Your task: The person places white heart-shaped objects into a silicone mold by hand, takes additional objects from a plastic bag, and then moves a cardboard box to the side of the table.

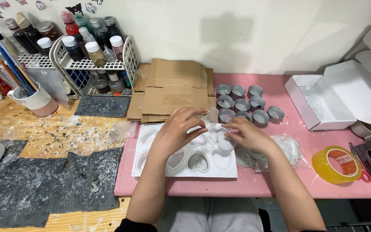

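Silicone mould (pixel 184 171), white with heart-shaped cavities, lies flat on the pink table (pixel 254 187) at its near edge. Left hand (pixel 177 131) rests curled over the mould's upper middle, fingertips pressing down. Right hand (pixel 249 134) pinches a small clear piece at the mould's right rim; what it grips is too small to tell. Behind them stand grey round cups (pixel 245 105) and flattened cardboard (pixel 172 89). Tape roll (pixel 336 165) sits far right.
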